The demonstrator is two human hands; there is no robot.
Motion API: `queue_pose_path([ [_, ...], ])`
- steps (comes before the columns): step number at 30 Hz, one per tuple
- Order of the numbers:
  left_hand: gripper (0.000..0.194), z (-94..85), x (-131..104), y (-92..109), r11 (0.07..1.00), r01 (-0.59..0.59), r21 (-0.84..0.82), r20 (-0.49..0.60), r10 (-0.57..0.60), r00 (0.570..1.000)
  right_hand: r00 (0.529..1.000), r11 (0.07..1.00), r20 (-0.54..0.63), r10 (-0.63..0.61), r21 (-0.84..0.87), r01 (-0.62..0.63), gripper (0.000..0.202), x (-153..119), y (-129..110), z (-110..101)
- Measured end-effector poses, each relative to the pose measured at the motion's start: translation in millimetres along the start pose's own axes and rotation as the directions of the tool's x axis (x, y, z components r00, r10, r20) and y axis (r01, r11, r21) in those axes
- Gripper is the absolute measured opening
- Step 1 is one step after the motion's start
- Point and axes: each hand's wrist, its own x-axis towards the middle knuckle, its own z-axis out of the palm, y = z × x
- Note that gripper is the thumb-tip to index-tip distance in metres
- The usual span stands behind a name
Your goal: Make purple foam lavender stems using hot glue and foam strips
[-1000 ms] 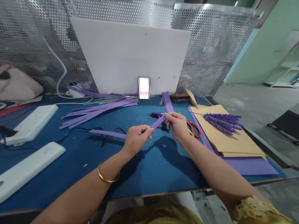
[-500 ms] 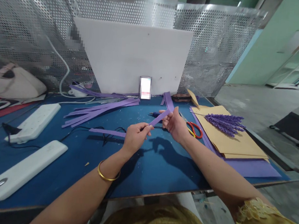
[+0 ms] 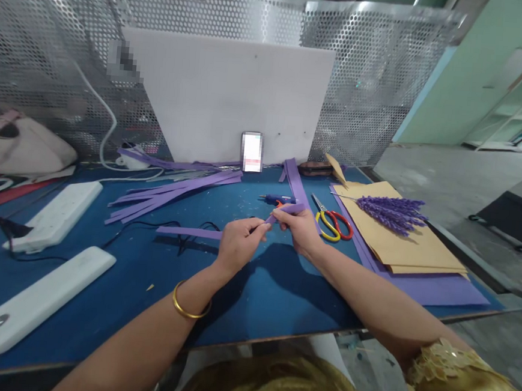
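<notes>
A long purple paper strip runs from the left through my left hand, whose thumb and fingers are closed on it. My right hand pinches the same strip a short way further along, and its far end sticks out past the fingers. The two hands are close together above the blue table. Just behind them lies a blue glue gun with an orange part, partly hidden by the right hand. Scissors with red and yellow handles lie open to the right of that hand.
More purple strips lie at back left. A bunch of purple flowers rests on tan paper sheets at right. A phone leans on a white board. A power strip and a white lamp are at left.
My right hand has gone from loosely spread fingers to a pinch on the strip, moving slightly down and nearer my left hand. The strip's far end now bends over to the right.
</notes>
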Motion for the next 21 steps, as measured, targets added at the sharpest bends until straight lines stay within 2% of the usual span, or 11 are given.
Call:
queue_pose_path([
  [7,0.031,-0.4,1,-2,1.0,0.018,-0.004,0.004,-0.018,1.0,0.994,0.999,-0.099,-0.045,-0.011,0.044,0.031,17,-3,-19],
  [14,0.032,-0.3,2,-3,1.0,0.019,-0.009,0.006,-0.019,1.0,0.995,0.998,-0.091,-0.042,-0.04,0.038,0.036,22,-3,-25],
  [21,0.031,-1.1,2,-2,1.0,0.022,0.008,0.015,-0.022,1.0,0.996,0.999,-0.079,-0.043,0.0,0.043,0.032,20,-3,-24],
])
